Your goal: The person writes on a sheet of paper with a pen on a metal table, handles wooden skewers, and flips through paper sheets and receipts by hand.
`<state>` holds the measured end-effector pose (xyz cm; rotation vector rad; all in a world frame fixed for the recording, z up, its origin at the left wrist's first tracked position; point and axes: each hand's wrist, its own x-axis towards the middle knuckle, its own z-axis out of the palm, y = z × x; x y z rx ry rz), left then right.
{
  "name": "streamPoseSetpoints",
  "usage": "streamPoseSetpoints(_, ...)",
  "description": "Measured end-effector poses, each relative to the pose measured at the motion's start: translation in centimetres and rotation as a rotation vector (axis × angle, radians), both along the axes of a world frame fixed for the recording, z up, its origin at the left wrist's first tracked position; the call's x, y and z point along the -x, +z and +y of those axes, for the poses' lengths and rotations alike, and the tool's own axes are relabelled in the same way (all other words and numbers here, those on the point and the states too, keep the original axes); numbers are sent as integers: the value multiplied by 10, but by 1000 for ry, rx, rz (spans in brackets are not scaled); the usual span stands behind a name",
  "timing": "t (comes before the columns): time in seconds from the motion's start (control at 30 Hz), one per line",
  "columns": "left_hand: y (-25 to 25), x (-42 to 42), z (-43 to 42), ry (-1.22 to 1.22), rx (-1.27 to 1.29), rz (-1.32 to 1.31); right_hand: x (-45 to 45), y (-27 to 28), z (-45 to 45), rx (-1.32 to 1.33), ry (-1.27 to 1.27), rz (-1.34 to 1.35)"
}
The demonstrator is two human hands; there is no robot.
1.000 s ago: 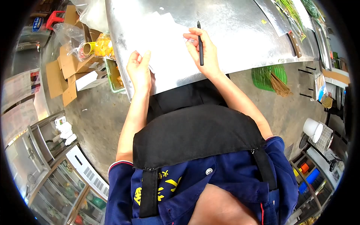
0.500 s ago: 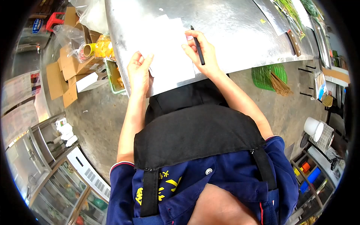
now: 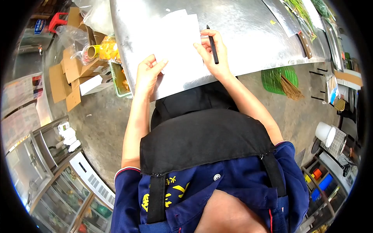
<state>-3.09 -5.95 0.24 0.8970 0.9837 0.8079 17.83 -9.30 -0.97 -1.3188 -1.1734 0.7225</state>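
White sheets of paper (image 3: 182, 48) lie over the metal table, so bright that nothing on them can be read. At their lower left edge, my left hand (image 3: 149, 73) pinches the paper between thumb and fingers. My right hand (image 3: 216, 58) holds a black pen (image 3: 212, 46) across its fingers, tip pointing up and away. The thumb and fingertips of that hand are at the right edge of the paper, and whether they grip it too is hard to tell.
On the metal table (image 3: 248, 42), a cleaver with a wooden handle (image 3: 305, 44) lies at the right beside green vegetables (image 3: 298, 9). Cardboard boxes (image 3: 72, 72) and a green crate (image 3: 118, 79) stand left on the floor. A green basket (image 3: 274, 81) sits under the table's right side.
The paper has shifted and turned slightly. My right hand, with the pen, has moved a little to the right, and my left hand slightly right too.
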Motion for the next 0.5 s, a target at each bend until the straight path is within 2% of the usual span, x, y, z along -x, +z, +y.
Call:
streamPoseSetpoints(0.23, 0, -8, -4, 93, -112, 12, 1, 2, 0, -8, 10, 14)
streamPoseSetpoints(0.3, -1, -9, -5, 158, -134, 18, 1, 0, 1, -33, -3, -28)
streamPoseSetpoints(0.4, -5, -12, -4, 261, -221, 40, 3, -2, 2, -121, -30, 73)
streamPoseSetpoints(0.5, -13, -12, -4, 335, -271, 62, -2, -8, 1, -79, -7, 51)
